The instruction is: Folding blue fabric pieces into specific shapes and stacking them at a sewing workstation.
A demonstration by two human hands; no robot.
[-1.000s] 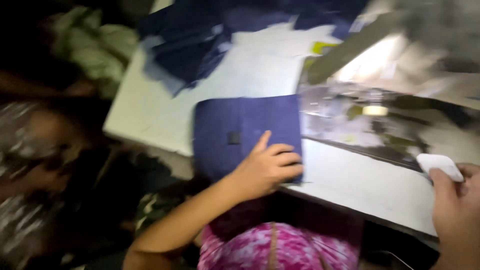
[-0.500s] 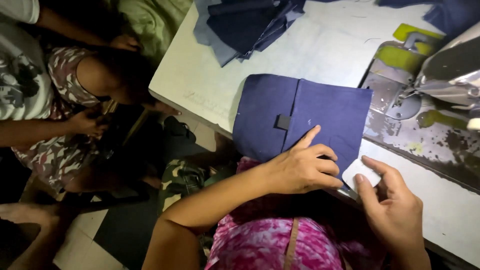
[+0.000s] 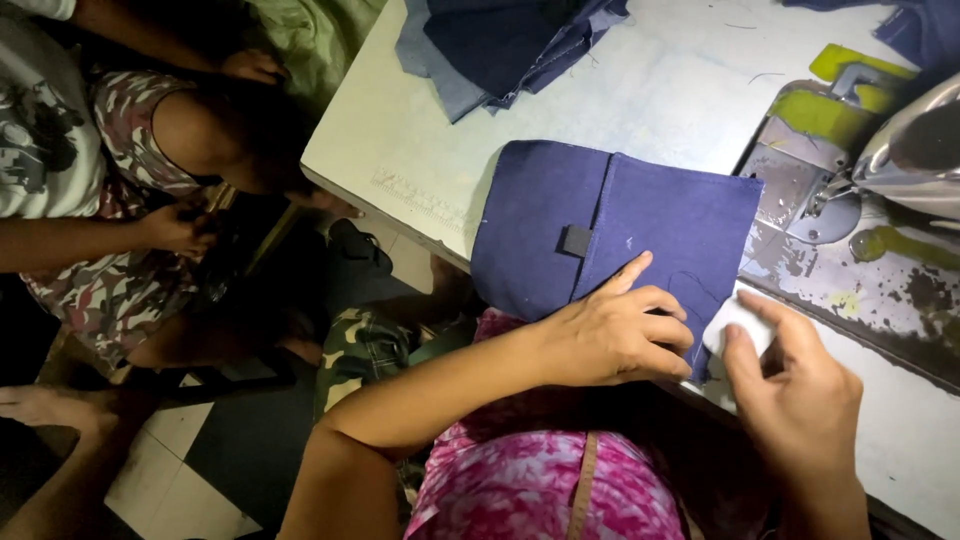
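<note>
A pale sewing table (image 3: pixel 640 90) fills the far side, with a sewing machine (image 3: pixel 900 150) at right. The left hand (image 3: pixel 615 335) presses down on a navy fabric piece (image 3: pixel 640 215) at the near edge, forefinger extended, other fingers curled. The right hand (image 3: pixel 800 400) pinches a white chalk block (image 3: pixel 740 325) just beside it. Folded denim pieces (image 3: pixel 500 45) lie far left.

A pile of blue fabric pieces (image 3: pixel 505 45) lies on the table (image 3: pixel 400 160), a sewing machine (image 3: pixel 900 150) opposite.

The right hand (image 3: pixel 800 400) has carried the white chalk (image 3: pixel 738 325) beside the left hand (image 3: pixel 610 330).
</note>
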